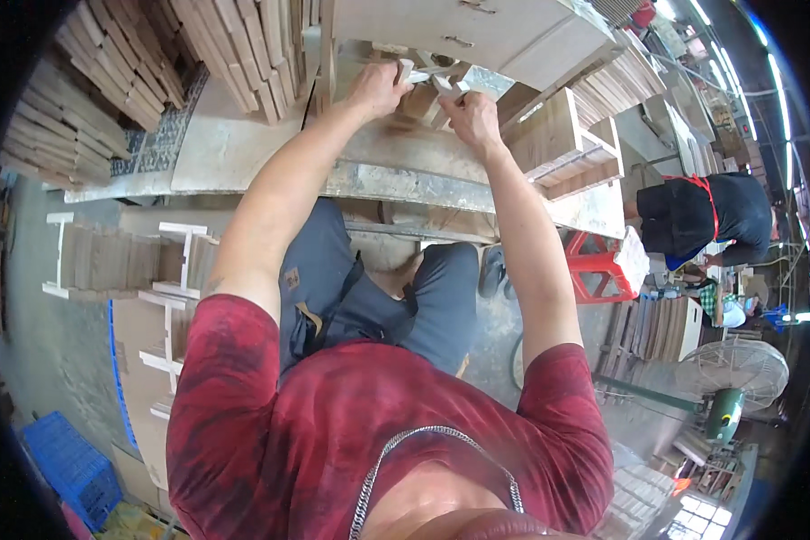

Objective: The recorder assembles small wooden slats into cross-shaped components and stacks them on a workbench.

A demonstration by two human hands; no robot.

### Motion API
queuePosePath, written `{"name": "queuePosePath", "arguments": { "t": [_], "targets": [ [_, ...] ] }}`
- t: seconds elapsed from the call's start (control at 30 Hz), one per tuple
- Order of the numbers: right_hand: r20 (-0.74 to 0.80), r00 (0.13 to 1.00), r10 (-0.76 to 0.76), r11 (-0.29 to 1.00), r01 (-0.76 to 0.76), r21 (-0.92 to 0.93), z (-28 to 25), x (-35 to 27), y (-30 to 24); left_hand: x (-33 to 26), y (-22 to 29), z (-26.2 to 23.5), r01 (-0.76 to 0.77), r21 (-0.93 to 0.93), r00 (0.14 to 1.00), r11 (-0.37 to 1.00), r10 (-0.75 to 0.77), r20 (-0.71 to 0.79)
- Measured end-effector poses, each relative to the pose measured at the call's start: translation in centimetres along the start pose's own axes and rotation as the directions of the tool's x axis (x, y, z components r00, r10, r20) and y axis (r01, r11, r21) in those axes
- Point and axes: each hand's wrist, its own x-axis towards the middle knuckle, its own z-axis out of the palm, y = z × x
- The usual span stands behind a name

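My left hand is closed around the end of a small white strip held over a wooden piece on the metal-topped workbench. My right hand grips another small white piece just to the right, pressing it toward the same wooden part. Both arms reach forward over my knees. A pale cabinet panel with handles lies just beyond the hands.
Stacks of wooden boards stand at the upper left, and assembled wooden boxes sit to the right. White-edged wooden racks lie on the floor left. A red stool, a blue crate, a floor fan and another person are around.
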Motion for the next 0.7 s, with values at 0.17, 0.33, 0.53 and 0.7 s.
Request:
{"name": "queuePosePath", "arguments": {
  "t": [0.17,0.33,0.53,0.7],
  "targets": [
    [-0.07,0.998,-0.008,0.994,0.0,-0.107,-0.9,-0.6,-1.5,0.9,-0.8,0.7,0.045,0.033,0.999,0.998,-0.046,0.021],
    [0.034,0.994,0.106,0.989,-0.102,-0.104,1.1,-0.2,-1.3,0.9,-3.1,0.5,-0.04,-0.054,0.996,0.998,0.044,0.072],
    [-0.083,0.991,0.105,0.994,-0.105,0.007,-0.5,-1.6,-1.8,1.5,-1.3,1.0,-0.092,-0.003,0.99,0.996,0.092,0.107],
    [-0.037,0.993,0.11,0.994,-0.11,0.013,-1.4,-2.3,-2.7,1.6,-2.3,0.7,-0.069,-0.042,0.995,0.997,0.071,0.067]
  ]
}}
